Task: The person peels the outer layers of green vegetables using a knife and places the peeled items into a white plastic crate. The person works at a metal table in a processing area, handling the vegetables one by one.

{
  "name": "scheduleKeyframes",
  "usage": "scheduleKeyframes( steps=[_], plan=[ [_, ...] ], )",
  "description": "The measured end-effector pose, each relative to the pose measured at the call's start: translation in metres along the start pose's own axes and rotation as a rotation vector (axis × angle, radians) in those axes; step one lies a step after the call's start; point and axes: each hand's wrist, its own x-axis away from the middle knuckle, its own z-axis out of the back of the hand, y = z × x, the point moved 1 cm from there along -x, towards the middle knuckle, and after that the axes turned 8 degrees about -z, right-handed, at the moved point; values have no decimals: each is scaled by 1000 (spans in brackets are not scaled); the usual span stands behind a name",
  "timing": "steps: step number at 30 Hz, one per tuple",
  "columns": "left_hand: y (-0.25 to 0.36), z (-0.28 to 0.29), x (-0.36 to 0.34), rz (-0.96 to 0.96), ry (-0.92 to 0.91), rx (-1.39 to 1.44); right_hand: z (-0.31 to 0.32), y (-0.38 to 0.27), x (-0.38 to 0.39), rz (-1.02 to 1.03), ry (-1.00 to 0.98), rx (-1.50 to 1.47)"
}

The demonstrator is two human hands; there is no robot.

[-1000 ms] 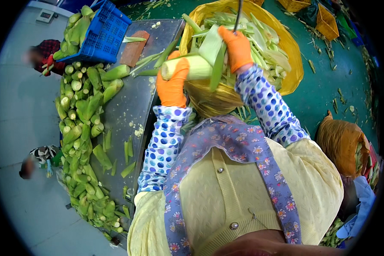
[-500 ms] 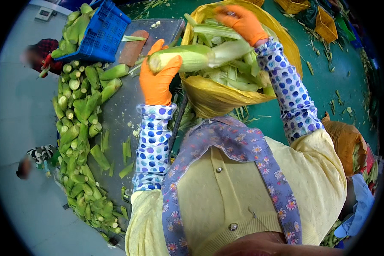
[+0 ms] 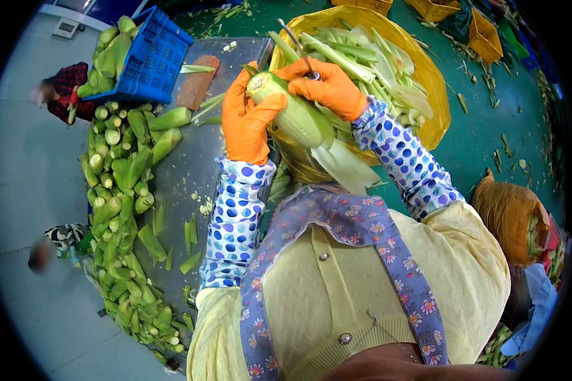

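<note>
Fingers of my left hand [image 3: 246, 124], in an orange glove, are wrapped and clamped around the cob [image 3: 291, 109], thumb across its upper end. Fingers of my right hand [image 3: 327, 86], gloved the same, are closed on a thin metal tool [image 3: 297, 46], its handle sticking up and away from me past the knuckles; the working end sits at the top of the cob, though I cannot tell the exact contact. I hold the cob tilted, cut end up and to the left, above the near rim of the yellow basket [image 3: 438, 105]. Pale husk leaves [image 3: 346, 165] hang loose from its lower end over my chest. The basket is filled with stripped husks [image 3: 368, 63].

To my left lies a grey metal table [image 3: 184, 171], with green scraps scattered on it. A long heap of unhusked corn [image 3: 124, 190] runs along its far-left edge. A blue crate [image 3: 149, 60] with more corn stands at the top of the table, a brown block [image 3: 196, 89] just beside it. An orange sack [image 3: 508, 216] sits on the green floor [image 3: 489, 146] to my right.
</note>
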Motion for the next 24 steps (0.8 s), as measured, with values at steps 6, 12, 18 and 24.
scheduleKeyframes(
  steps=[6, 12, 18, 24],
  plan=[
    [-8, -1, -6, 28, -23, -48, 3, 6, 3, -66, 25, -82],
    [-9, -4, -8, 18, -67, -17, -1, 11, 2, 84, 128, -152],
    [-10, -9, -5, -33, -12, -89, -7, 14, 1, 299, 303, 131],
    [-6, -4, -5, -26, -41, -71, -19, 13, 0, 260, 487, 203]
  ],
)
